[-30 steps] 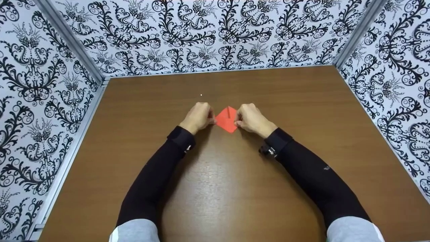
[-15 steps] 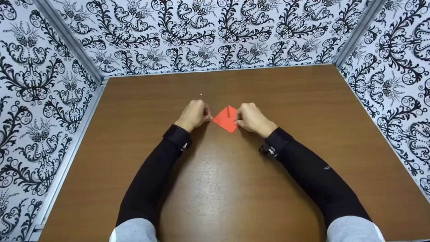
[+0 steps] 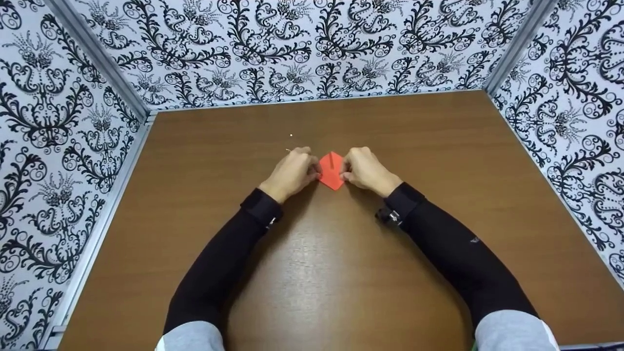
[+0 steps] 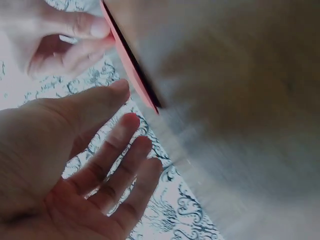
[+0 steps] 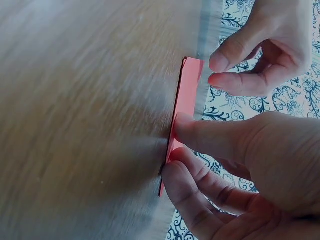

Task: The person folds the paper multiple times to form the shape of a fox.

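Note:
A small folded red sheet of paper lies on the table between the two hands, with a crease line running down from its upper point. My right hand pinches its right side; in the right wrist view the thumb rests on top of the paper and fingertips are at its edge. My left hand is at the paper's left side. Both wrist views show a narrow gap between the left thumb and forefinger, and they look just off the paper's edge. In the left wrist view the paper appears nearly edge-on.
A brown wooden table spreads around the hands. Patterned black-and-white walls with grey metal posts bound it at the back and sides. A tiny white speck sits beyond the left hand.
My left hand drew slightly away leftward at the paper's left corner, then came back right over that side. That corner was a point half a second ago and no longer shows. My right hand stayed put.

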Demonstrator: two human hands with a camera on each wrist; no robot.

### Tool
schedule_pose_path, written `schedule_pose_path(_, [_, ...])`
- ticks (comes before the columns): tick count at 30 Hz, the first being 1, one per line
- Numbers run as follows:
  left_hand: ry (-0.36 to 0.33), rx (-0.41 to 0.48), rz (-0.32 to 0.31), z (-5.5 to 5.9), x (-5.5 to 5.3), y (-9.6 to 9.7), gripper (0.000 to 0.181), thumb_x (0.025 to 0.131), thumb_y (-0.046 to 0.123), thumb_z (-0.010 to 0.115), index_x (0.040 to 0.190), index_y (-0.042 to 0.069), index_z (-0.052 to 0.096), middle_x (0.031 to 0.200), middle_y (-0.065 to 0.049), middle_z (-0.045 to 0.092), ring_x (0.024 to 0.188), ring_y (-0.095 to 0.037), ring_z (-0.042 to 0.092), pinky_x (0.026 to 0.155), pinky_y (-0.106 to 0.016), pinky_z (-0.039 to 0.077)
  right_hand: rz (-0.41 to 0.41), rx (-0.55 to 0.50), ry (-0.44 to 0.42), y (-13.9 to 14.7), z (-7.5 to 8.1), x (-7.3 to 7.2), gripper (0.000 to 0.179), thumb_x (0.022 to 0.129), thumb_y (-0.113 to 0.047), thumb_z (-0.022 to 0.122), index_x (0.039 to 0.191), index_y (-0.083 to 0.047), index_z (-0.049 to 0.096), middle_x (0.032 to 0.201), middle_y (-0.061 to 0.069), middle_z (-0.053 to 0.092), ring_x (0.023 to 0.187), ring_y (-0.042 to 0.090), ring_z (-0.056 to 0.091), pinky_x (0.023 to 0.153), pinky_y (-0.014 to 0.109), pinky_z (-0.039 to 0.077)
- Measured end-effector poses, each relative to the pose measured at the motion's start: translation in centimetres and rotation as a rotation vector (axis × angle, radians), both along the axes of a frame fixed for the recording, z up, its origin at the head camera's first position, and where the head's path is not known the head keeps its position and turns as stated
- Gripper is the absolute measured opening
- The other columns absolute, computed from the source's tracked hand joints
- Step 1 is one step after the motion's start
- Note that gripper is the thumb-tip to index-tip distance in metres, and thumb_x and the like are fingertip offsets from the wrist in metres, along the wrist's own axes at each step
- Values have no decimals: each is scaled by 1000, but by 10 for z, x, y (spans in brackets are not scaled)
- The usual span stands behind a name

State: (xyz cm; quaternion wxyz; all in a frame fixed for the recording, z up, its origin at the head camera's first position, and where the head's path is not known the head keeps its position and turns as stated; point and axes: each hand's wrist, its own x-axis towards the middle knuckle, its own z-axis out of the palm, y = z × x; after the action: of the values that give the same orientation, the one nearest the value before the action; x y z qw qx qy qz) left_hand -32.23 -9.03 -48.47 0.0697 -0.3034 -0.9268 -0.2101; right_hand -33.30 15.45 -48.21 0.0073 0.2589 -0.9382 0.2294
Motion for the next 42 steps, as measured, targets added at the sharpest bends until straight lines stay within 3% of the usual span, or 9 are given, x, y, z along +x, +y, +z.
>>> schedule_pose_path(4, [-5, -68, -89, 0, 8, 7, 6, 103, 10, 90, 107, 12, 94, 111, -12, 82, 112, -34, 77, 100, -46, 68, -12, 12, -13, 1, 0, -1, 17, 100, -7, 90, 84, -5, 88, 89, 9, 87, 78, 19, 66, 74, 37, 54])
schedule_pose_path(8, [-30, -127, -127, -2, 14, 10, 7, 106, 10, 86, 107, 10, 93, 116, -10, 85, 114, -34, 80, 104, -49, 67, -38, 18, -42, 1, -1, 0, 16, 101, -10, 91, 86, -7, 89, 91, 8, 88, 78, 18, 65, 74, 34, 52])
schedule_pose_path(20, [-68, -237, -123, 3, 21, 12, 6, 106, 14, 86, 110, 11, 90, 119, -11, 86, 113, -34, 84, 100, -51, 69, -71, -28, -59, 2, -1, 8, 8, 99, -12, 94, 95, -6, 91, 96, 9, 89, 82, 20, 67, 77, 36, 53])
schedule_pose_path(27, [-55, -226, -138, 1, 25, 11, 5, 107, 13, 85, 109, 13, 89, 110, -13, 85, 103, -36, 84, 91, -53, 70, -93, -54, -81, 1, 4, 13, 6, 98, -13, 95, 98, -8, 92, 97, 6, 89, 83, 21, 68, 77, 36, 52])
schedule_pose_path(37, [-14, -226, -161, 5, 24, 6, 5, 105, 15, 87, 108, 12, 90, 108, -13, 87, 101, -40, 85, 86, -55, 72, -85, -77, -87, -2, 10, 18, 6, 95, -11, 97, 92, -9, 91, 91, 6, 88, 82, 20, 70, 77, 35, 53])
schedule_pose_path(42, [-25, -229, -156, 6, 24, 3, 15, 104, 15, 88, 119, 16, 92, 103, -14, 85, 97, -40, 84, 85, -56, 71, -61, -66, -90, -6, 5, 17, 9, 94, -13, 98, 89, -11, 90, 90, 4, 87, 83, 20, 74, 81, 38, 59])
